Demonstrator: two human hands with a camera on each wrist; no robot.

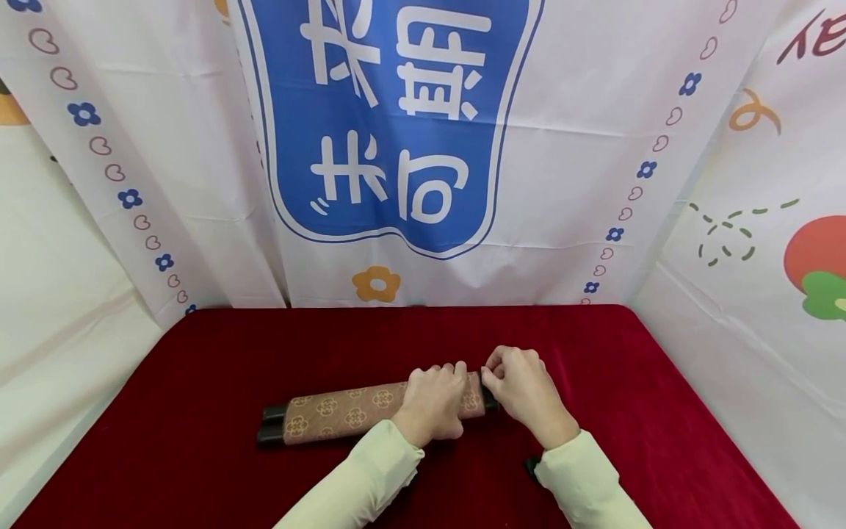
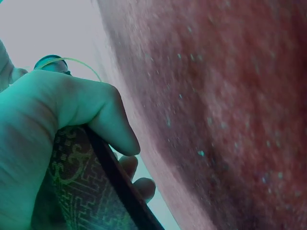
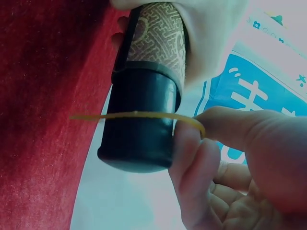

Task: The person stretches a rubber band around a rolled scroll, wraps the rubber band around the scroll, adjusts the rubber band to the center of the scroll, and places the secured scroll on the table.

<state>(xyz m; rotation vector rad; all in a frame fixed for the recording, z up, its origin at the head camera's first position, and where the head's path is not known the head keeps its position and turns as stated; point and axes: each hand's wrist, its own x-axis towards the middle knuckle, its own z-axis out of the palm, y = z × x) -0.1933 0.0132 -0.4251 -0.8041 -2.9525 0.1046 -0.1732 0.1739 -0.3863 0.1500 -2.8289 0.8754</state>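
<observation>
A rolled scroll point(image 1: 357, 409) in brown brocade with gold flower patterns lies across the red table, tilted slightly up to the right. Black rod ends stick out at both sides. Near its right end my left hand point(image 1: 432, 400) grips the roll, thumb on the near side. My right hand point(image 1: 525, 386) is at the right-hand rod end. Seen from the right wrist, thumb and finger pinch a thin yellow rubber band point(image 3: 144, 114), which crosses the black rod end point(image 3: 136, 141). Part of the band shows as a yellow loop point(image 2: 79, 61) in the left wrist view.
Red velvet cloth point(image 1: 218, 353) covers the table. White printed curtains point(image 1: 581, 184) stand behind it and at both sides. A small dark object point(image 1: 532, 468) shows beside the right sleeve point(image 1: 581, 470); its kind is unclear.
</observation>
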